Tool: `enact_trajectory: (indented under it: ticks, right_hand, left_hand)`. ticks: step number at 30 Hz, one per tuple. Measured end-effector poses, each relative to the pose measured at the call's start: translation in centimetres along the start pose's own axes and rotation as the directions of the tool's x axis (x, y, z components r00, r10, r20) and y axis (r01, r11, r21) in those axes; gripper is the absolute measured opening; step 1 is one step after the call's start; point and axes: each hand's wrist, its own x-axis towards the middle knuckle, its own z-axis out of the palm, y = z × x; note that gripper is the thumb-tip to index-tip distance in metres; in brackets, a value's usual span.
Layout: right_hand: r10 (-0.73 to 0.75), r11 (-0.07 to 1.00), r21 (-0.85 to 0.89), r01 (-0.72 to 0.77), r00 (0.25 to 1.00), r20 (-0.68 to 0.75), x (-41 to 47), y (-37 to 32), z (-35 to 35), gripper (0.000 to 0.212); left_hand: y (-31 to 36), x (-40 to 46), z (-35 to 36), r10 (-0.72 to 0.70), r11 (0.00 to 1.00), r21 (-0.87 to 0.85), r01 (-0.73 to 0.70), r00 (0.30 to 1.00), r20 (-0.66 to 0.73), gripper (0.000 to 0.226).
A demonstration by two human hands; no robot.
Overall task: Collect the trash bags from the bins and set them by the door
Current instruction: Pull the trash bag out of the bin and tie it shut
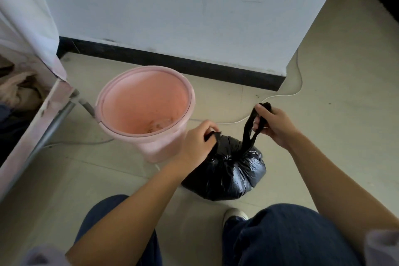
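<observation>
A full, glossy black plastic trash bag [228, 170] sits on the pale tiled floor [323, 114], just to the right of a round pink plastic bin [144, 103] and nearer to the person than the bin is. The bag's neck is gathered, and two twisted handle strips rise from it. The left hand [197, 142] is closed around the left strip, low and close to the bag's top. The right hand [272, 124] is closed around the right strip, which loops up through its fingers and stands taut above the bag. The bin stands upright and unlined, with a few crumbs of debris at its bottom. Behind the bin a white wall [172, 6] with a black skirting board [172, 62] runs across the far side. A thin white cable [295, 90] trails over the floor to the right. At the left stands a pink fabric-covered metal frame [49, 114]. Dark blue trouser legs [280, 237] and a white shoe [234, 215] fill the near edge.
</observation>
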Motion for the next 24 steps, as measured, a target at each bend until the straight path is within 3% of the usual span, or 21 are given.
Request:
enact_trajectory:
  ticks: [3,6,10,14,18,20,22,24]
  right_hand:
    - [0.063,0.995,-0.086,-0.046,0.977,0.205,-0.7,-0.5,2.2,0.022]
    - [0.116,0.985,-0.157,-0.066,0.936,0.333,-1.0,-0.3,3.5,0.039]
    - [0.187,0.944,-0.329,-0.034,0.875,0.447,-1.4,-0.4,3.5,0.047]
    - [0.245,0.812,-0.560,0.165,0.774,0.583,-2.1,-0.9,3.5,0.045]
    - [0.277,0.711,-0.662,0.236,0.772,0.572,-1.7,-1.8,2.3,0.025]
    - [0.252,0.620,-0.731,0.283,0.811,0.528,-1.0,-1.9,1.6,0.019]
    - [0.202,0.577,-0.772,0.268,0.868,0.453,-0.3,-1.5,0.8,0.022]
    - [0.148,0.615,-0.755,0.227,0.907,0.393,0.1,-0.7,0.1,0.032]
  left_hand:
    - [1.4,1.4,1.1,0.034,0.999,0.039,-0.038,0.994,0.100,0.024]
    - [1.6,2.8,1.6,-0.035,0.998,0.046,0.032,0.997,0.074,0.048]
    - [0.7,3.8,1.3,-0.015,0.998,0.057,0.012,0.999,0.047,0.052]
    - [1.2,4.0,1.3,0.049,0.995,-0.101,-0.019,0.950,0.307,0.043]
    - [2.0,4.1,1.2,-0.050,0.995,-0.057,0.078,0.917,0.395,0.025]
    - [1.8,4.1,1.1,-0.082,0.995,-0.020,0.101,0.896,0.437,0.009]
    - [1.2,4.1,0.7,-0.127,0.989,-0.017,0.150,0.886,0.446,0.023]
    - [0.8,4.0,0.6,-0.172,0.947,-0.165,0.274,0.873,0.457,0.031]
